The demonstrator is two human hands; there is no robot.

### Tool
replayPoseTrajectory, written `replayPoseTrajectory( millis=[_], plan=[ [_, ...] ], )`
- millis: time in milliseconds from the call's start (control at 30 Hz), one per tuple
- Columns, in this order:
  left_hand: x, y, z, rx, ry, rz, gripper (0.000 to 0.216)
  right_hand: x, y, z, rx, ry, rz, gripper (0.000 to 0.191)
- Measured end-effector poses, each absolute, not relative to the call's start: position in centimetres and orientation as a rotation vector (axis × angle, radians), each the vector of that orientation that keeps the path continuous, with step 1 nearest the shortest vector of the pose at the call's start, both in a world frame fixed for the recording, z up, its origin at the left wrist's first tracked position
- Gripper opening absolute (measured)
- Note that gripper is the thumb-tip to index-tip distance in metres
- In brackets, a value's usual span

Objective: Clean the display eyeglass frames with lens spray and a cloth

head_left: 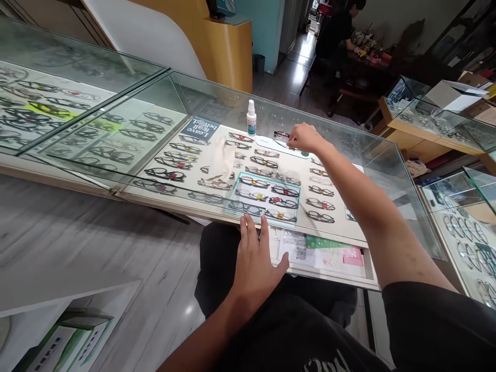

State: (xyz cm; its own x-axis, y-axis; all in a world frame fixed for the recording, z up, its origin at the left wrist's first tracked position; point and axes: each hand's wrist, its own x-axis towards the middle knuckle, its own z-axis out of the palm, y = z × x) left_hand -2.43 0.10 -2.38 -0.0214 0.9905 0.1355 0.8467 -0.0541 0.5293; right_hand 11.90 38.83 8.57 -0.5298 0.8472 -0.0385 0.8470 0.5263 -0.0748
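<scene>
My right hand [305,138] reaches to the far side of the glass display case, its fingers closed on one end of a pair of dark-framed eyeglasses [281,135]. The glasses are over a white oblong mat [267,141] on the glass top. My left hand [256,253] rests at the front edge of the case with its fingers spread and nothing in them. A white spray bottle [251,121] stands upright left of the glasses. Closer in lies a crumpled pale cloth [223,159]. Rows of eyeglass frames [253,182] show beneath the glass.
Below the case's front edge, an open drawer [370,264] holds papers and a pink note [352,256]. Another glass case [77,103] adjoins on the left. A white chair [143,31] stands behind it. A person [335,36] sits at a cluttered table in the back.
</scene>
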Motion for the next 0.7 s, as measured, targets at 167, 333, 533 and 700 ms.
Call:
replayPoseTrajectory(
  millis=[167, 333, 533, 700],
  plan=[
    [-2.6, 0.1, -2.3, 1.994, 1.935, 0.679, 0.102, 14.6, 32.6, 10.4, -1.364, -2.691, 0.374, 0.019],
    [-2.7, 0.1, -2.5, 1.978, 1.907, 0.725, 0.104, 19.0, 19.6, 13.5, -0.941, -2.699, 1.193, 0.023],
    [-3.1, -0.1, -2.3, 1.948, 1.861, 0.714, 0.111, 22.9, 9.8, 11.3, -1.190, -2.813, 1.345, 0.013],
    [-3.4, -0.3, -2.0, 1.987, 1.821, 0.705, 0.111, 23.9, 8.4, 4.0, -1.375, -2.869, 1.174, 0.013]
  ],
)
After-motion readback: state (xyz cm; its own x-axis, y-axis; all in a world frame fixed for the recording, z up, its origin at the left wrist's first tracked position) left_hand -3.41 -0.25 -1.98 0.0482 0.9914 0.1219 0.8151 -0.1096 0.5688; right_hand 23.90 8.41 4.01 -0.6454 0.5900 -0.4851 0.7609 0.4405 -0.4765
